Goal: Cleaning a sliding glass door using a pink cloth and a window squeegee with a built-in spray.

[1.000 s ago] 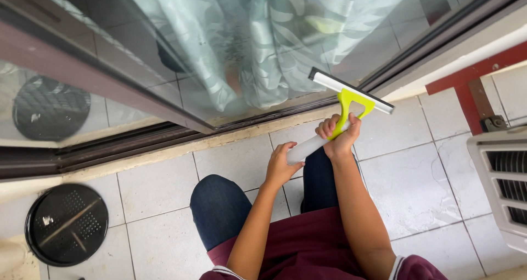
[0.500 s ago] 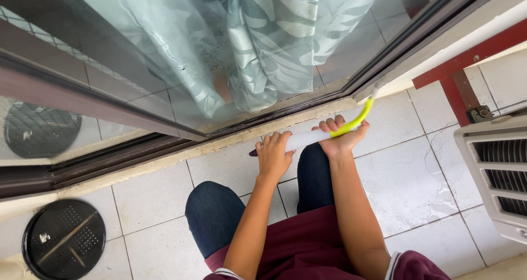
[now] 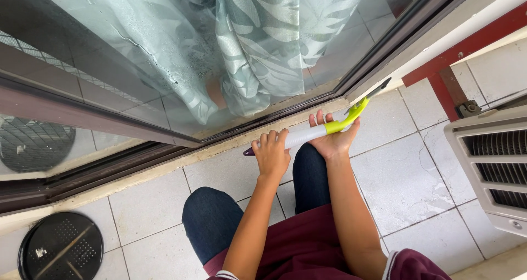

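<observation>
My left hand (image 3: 272, 155) reaches forward past my knee, fingers curled over the white grip of the squeegee (image 3: 321, 127) near its dark end. My right hand (image 3: 332, 140) cups the same handle from beneath, just beside where white meets lime green, thumb up. The squeegee lies tilted, its blade end pointing far right at the foot of the sliding glass door (image 3: 181, 55). A round black grille (image 3: 60, 247) lies near left on the white tiled floor (image 3: 401, 176); a pale vented unit (image 3: 494, 165) stands right.
</observation>
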